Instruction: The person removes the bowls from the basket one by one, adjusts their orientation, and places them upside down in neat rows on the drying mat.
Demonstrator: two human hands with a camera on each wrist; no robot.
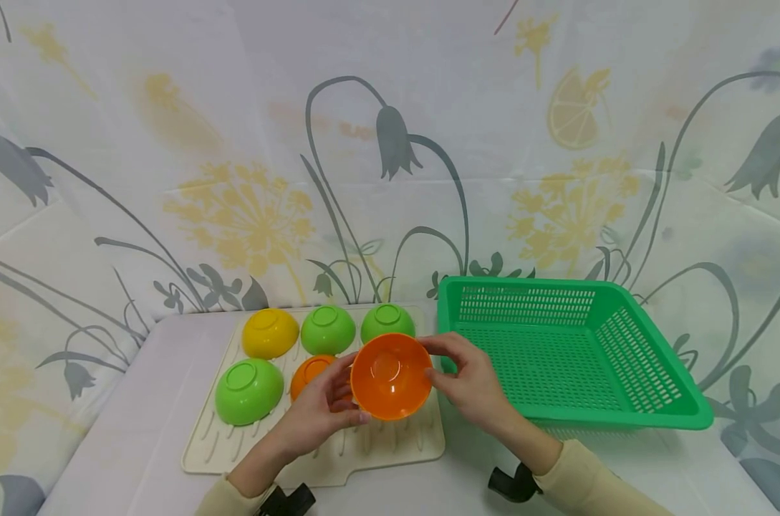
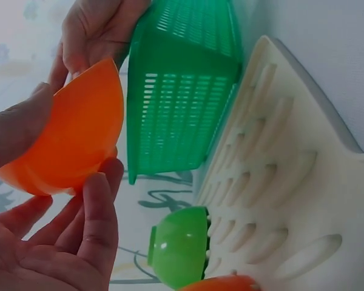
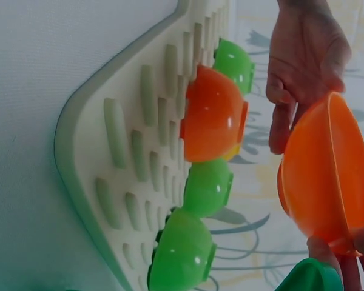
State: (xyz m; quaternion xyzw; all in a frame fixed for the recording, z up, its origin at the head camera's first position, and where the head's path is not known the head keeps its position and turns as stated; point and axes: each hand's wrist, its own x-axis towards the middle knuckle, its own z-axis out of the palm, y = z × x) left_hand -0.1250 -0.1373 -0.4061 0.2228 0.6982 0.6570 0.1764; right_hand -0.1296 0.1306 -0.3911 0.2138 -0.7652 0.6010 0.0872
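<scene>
An orange bowl is held up over the drying mat, its open side tilted towards the head camera. At its left side my left hand grips it, thumb near the rim and fingers beneath, as the left wrist view shows. My right hand pinches the opposite rim between thumb and fingers. Behind the left hand, a second orange bowl sits upside down on the mat, partly hidden in the head view.
Upside-down bowls stand on the mat: a yellow bowl at the back left and green bowls at the back, back right and front left. To the right is a green plastic basket with slotted walls. A patterned cloth hangs behind.
</scene>
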